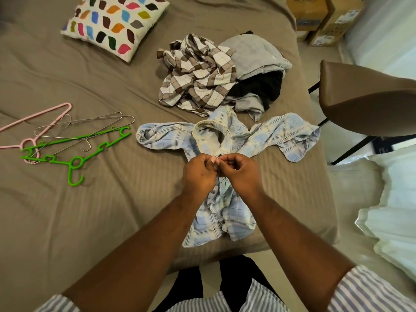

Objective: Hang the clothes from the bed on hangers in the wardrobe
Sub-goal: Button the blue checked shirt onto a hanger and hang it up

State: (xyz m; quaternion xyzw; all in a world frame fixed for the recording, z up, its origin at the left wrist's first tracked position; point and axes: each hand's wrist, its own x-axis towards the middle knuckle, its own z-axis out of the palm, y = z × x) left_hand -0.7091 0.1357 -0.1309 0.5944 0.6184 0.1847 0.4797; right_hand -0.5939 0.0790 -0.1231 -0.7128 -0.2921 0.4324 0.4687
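A light blue plaid shirt [258,140] lies spread on the bed [90,210], collar away from me, sleeves out to both sides. My left hand [199,174] and my right hand [242,173] meet just below the collar, each pinching the shirt's front edge at the top. Behind it sits a pile of clothes: a brown and white checked shirt [198,79], a grey garment [254,55] and a black one [261,86]. On the left of the bed lie a green hanger [74,163], a pink hanger [36,124] and wire hangers [90,122], overlapping.
A patterned pillow [114,23] rests at the far left of the bed. A brown chair [364,104] stands right of the bed, with cardboard boxes [322,19] behind it. White bedding [396,210] lies at the right edge. No wardrobe is in view.
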